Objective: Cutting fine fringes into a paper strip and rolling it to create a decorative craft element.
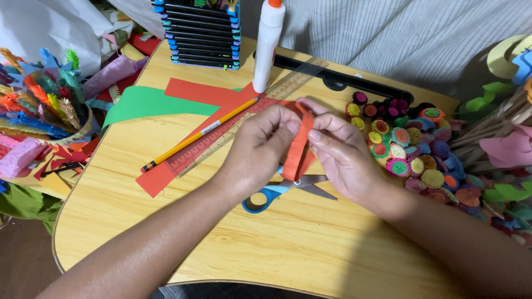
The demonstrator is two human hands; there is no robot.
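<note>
Centre of frame: left hand [260, 145] and right hand [343, 152] both pinch an orange paper strip [297, 145] hanging between them above scissors [288, 189]

A white glue bottle [268, 44] with orange cap stands beside stacked marker cases [200, 34].

A light wooden table [310, 249] with rounded corners stands before pale striped cloth [399, 33], evenly lit.
</note>
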